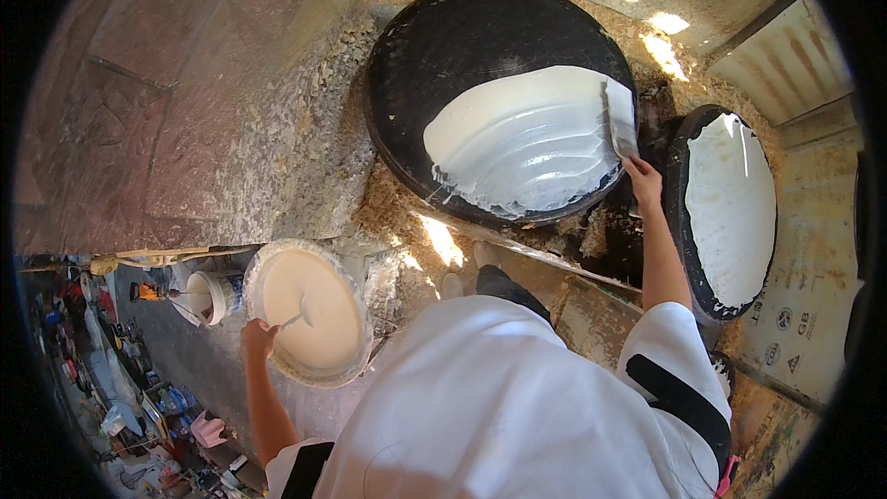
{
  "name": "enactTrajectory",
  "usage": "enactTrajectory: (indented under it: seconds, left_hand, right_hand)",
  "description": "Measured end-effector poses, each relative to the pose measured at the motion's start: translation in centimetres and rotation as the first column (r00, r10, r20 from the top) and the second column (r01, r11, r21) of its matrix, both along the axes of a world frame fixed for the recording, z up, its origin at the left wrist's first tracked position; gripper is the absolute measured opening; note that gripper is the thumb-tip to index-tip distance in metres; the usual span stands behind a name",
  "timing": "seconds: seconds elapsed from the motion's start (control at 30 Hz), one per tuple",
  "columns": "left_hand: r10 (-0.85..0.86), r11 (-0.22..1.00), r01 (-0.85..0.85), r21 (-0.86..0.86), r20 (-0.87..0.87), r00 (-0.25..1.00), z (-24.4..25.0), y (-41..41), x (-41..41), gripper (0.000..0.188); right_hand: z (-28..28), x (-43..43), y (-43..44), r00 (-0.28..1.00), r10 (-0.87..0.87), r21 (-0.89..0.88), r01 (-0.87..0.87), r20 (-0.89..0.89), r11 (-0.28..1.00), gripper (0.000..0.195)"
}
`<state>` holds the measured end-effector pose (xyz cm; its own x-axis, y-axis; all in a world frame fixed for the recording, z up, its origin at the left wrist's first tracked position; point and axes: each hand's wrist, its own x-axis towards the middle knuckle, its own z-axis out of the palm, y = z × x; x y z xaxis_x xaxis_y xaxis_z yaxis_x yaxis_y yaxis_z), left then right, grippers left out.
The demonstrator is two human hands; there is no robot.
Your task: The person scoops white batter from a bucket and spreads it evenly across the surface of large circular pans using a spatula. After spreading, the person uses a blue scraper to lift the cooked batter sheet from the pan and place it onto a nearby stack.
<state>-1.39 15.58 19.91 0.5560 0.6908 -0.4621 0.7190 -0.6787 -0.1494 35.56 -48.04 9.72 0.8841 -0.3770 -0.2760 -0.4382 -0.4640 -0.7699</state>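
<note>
My right hand (644, 184) grips the lower end of a broad flat scraper (621, 118), whose blade rests at the right side of a pale, wet batter sheet (527, 138). The batter covers the lower right part of a large round black griddle (485, 34) and shows curved ridges. At the left, my left hand (260, 339) is closed on the handle of a ladle (294, 321), its head dipped in cream-coloured batter (312, 291) inside a round basin (260, 274).
A second round griddle (679, 222) with a whitish sheet (731, 215) stands at the right. Beside the basin are a white bucket (225, 298) and an orange-handled tool (145, 292). Mixed clutter lies at the lower left. A rough, crusted ledge (298, 138) borders the large griddle.
</note>
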Motion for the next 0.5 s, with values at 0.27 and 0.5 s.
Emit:
enactTrajectory:
  seconds: [0.27, 0.5]
  left_hand:
    - [-0.052, 0.998, 0.051, 0.027, 0.056, 0.997, -1.4, 1.4, -0.1, 0.035]
    - [-0.032, 0.998, 0.033, 0.059, -0.024, 0.999, -1.0, 1.9, -1.1, 0.035]
  right_hand:
    - [2.1, -8.2, 16.0, 0.561, 0.802, -0.371, -0.803, -0.203, 0.467, 0.035]
    - [1.0, 0.9, 4.5, 0.882, 0.429, -0.488, -0.292, 0.196, 0.823, 0.035]
